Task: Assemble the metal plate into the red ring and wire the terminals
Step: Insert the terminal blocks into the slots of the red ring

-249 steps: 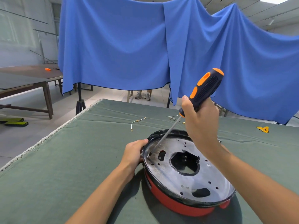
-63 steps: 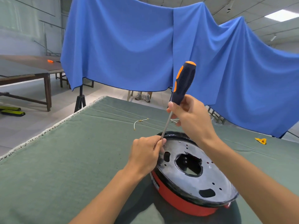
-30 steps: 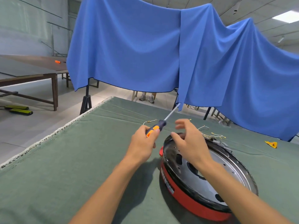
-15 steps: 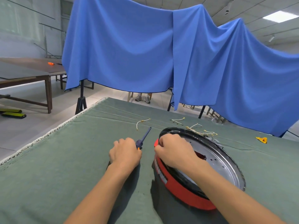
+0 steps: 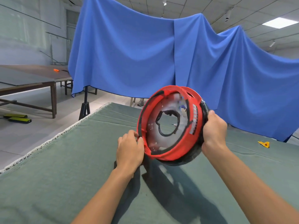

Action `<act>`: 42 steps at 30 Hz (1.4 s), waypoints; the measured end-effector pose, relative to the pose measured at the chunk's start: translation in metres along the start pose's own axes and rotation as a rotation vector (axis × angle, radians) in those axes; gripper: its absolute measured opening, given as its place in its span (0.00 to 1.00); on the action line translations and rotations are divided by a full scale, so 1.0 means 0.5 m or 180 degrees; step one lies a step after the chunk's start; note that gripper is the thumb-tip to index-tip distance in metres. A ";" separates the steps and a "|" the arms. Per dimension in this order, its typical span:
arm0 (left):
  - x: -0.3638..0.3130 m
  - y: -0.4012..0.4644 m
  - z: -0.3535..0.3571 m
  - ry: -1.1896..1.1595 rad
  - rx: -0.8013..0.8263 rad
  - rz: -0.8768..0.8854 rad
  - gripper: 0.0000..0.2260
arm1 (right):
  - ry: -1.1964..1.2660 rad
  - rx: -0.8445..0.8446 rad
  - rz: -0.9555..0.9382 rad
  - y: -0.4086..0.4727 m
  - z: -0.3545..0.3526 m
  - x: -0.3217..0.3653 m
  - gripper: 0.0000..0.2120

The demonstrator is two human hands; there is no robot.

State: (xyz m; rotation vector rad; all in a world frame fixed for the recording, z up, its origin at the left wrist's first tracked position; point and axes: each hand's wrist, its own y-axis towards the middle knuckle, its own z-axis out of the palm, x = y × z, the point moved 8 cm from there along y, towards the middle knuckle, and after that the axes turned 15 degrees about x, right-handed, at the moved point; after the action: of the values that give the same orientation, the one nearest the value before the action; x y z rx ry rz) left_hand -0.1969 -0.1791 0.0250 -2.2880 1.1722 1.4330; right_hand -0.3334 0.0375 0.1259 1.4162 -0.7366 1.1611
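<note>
Now lifted off the green felt table (image 5: pixel 64 183) and tipped up, round red plastic ring (image 5: pixel 191 143) with silvery metal plate (image 5: pixel 153 136) seated, screwdriver set aside, left hand (image 5: pixel 130 151) and right hand (image 5: pixel 213 128) gripping opposite rims, likely for wiring.

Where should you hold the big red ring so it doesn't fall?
Probably by its outer rim, one hand on each side, as here: the left hand grips the lower left edge of the red ring and the right hand the right edge. It is wide, round and tipped up on edge off the table, so opposite grips should steady it best.
</note>
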 end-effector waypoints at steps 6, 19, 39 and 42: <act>0.012 -0.006 -0.005 -0.0797 -0.0128 -0.0067 0.08 | 0.1371 -0.0311 0.0957 -0.026 -0.082 -0.179 0.14; -0.048 -0.036 0.034 -0.0281 -0.0023 0.0502 0.16 | 0.2340 0.0230 0.1372 -0.043 -0.083 -0.290 0.17; -0.187 -0.109 0.086 0.0742 -0.0148 0.1909 0.15 | 0.1361 0.0243 0.1651 -0.065 -0.115 -0.294 0.14; -0.241 -0.098 0.124 0.1087 -0.0109 0.2109 0.16 | 0.0014 0.0824 0.1700 -0.065 -0.098 -0.291 0.23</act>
State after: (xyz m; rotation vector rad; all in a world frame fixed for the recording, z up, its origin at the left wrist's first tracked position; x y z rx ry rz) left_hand -0.2298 -0.0505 0.0818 -2.3379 2.1758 1.2505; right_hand -0.3627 0.0666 -0.0254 1.4696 -1.0278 1.7206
